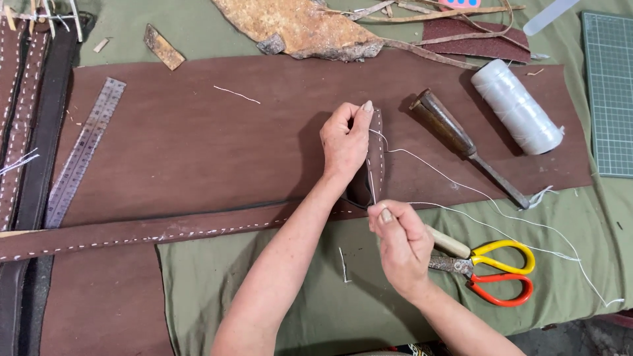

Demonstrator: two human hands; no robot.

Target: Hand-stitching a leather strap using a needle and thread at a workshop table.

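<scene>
My left hand [343, 142] grips the raised end of a brown leather strap [376, 155], holding it upright on edge. The strap [132, 234] runs away to the left across the table, with white stitching along its edge. My right hand [401, 242] is closed just below the strap's end, pinching what looks like a needle with white thread [461, 186]. The thread trails right over the leather sheet [198, 145] and green cloth.
A spool of white thread [515, 105] and a wooden-handled tool [461, 142] lie right of my hands. Scissors with yellow and red handles [494, 270] lie beside my right wrist. A steel ruler [82, 151] and stitched belts [26, 99] lie left; a cutting mat [610, 92] sits far right.
</scene>
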